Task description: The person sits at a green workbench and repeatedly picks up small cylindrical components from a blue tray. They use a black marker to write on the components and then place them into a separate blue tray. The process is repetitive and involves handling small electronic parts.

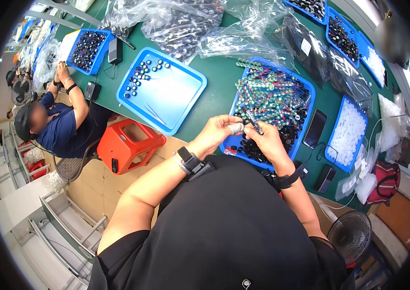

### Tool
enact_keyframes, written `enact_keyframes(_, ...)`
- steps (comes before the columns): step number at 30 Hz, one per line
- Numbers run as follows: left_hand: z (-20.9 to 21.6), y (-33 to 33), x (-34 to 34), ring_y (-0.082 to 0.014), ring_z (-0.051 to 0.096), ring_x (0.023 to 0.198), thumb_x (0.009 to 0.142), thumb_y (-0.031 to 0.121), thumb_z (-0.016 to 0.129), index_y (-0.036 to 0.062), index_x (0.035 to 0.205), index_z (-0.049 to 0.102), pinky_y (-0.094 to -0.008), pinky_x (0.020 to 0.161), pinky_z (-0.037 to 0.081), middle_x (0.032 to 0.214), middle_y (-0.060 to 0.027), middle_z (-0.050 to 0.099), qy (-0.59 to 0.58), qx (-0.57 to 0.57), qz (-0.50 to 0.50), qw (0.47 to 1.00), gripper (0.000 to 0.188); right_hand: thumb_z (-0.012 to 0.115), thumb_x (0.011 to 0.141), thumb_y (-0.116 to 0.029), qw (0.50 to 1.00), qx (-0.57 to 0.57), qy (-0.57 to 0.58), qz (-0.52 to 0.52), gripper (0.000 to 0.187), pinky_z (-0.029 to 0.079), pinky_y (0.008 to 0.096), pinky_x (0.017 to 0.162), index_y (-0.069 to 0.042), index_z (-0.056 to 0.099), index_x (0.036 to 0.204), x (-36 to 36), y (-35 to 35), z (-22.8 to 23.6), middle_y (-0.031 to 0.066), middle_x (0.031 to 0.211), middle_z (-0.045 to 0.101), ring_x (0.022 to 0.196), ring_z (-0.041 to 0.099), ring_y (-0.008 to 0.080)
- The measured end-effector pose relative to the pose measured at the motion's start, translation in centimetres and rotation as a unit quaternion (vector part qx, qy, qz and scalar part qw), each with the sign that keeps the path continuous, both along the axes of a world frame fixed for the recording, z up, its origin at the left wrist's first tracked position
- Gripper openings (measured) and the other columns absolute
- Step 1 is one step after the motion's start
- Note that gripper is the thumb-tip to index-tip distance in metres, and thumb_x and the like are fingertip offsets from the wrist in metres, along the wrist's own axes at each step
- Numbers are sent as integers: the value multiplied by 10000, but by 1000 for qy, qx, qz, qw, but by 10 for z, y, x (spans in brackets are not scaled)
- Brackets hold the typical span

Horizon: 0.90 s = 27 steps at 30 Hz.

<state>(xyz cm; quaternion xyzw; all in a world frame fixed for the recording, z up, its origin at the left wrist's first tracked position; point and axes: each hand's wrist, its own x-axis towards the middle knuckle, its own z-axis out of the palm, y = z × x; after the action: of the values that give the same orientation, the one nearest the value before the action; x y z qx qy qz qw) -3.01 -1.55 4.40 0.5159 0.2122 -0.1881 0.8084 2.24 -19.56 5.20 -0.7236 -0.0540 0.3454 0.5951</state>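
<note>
A: Nearest items first, please.

B: Left hand (217, 131), closed, pinching a small pale ridged cylinder (236, 128) between thumb and fingertips. Right hand (265, 140), closed on a thin dark tool (252, 121) whose far end points up and left, just above the cylinder. Both hands sit over the near edge of the blue parts tray (311, 94).

A: How does the cylinder handle?

B: By judgement: light, rigid, small enough to slip or roll. It is best held by its ridged sides, which leaves the end toward the tool free. The tool looks stiff and slender and suits a pen-style grip near its tip.

A: The parts tray contents?

B: Small round pieces with red, blue and green wires, tangled; darker pieces at the near end.

A: To the left?

B: Orange stool (130, 145) on the floor, then a second blue tray (185, 79) on the green desk (217, 96), mostly bare, with dark round pieces in its far left corner.

A: To the right?

B: Dark phone (315, 128), flat on the desk; blue bin of white pieces (347, 133); a floor fan (350, 234) lower down.

A: Packages and labels?

B: Clear plastic bags (185, 24), crumpled, across the far desk; a dark bag with a small white square label (305, 47), far right. Print too small to tell.
</note>
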Motion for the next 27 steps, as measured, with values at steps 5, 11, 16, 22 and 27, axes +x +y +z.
enact_keyframes(5, 4, -1, -2, -122, 597, 831, 889, 82, 598, -30, 1037, 582, -264, 747, 497, 925, -61, 637, -28, 67, 21, 997, 187, 655, 864, -164, 1000, -16, -9, 15, 183, 465, 232, 633, 8, 657, 928, -1, 7, 8, 32, 747, 656, 699, 584, 67)
enact_keyframes(11, -28, 25, -3, -111, 585, 798, 890, 76, 588, -28, 1048, 571, -248, 701, 481, 923, -52, 628, 33, 118, 34, 992, 190, 672, 860, -197, 993, -20, -119, -15, 307, 456, 247, 630, 19, 607, 1068, -12, 16, -10, 50, 826, 641, 742, 561, 74)
enact_keyframes(16, -94, 49, -29, -215, 530, 868, 828, 107, 660, 67, 974, 675, -341, 790, 444, 906, -65, 615, -92, 489, -64, 865, 151, 494, 969, -239, 993, -100, -5, 58, 341, 437, 245, 683, 5, 540, 1203, -12, 19, 11, 20, 771, 555, 731, 511, 89)
enact_keyframes(22, -95, 51, -38, -290, 493, 873, 775, 77, 656, 98, 1057, 666, -379, 782, 431, 967, -86, 551, -207, 622, -77, 751, 282, 499, 950, -225, 986, -117, -98, 74, 291, 455, 339, 591, -24, 576, 1146, -20, 26, -16, 124, 698, 606, 618, 587, 201)
enact_keyframes(27, -107, 49, -42, -313, 504, 929, 798, 17, 576, 79, 1193, 580, -385, 834, 432, 1018, -123, 541, -170, 584, -19, 793, 399, 496, 935, -243, 961, -170, -161, 146, 290, 470, 431, 621, -71, 575, 1154, -19, 46, -25, 176, 718, 630, 676, 621, 343)
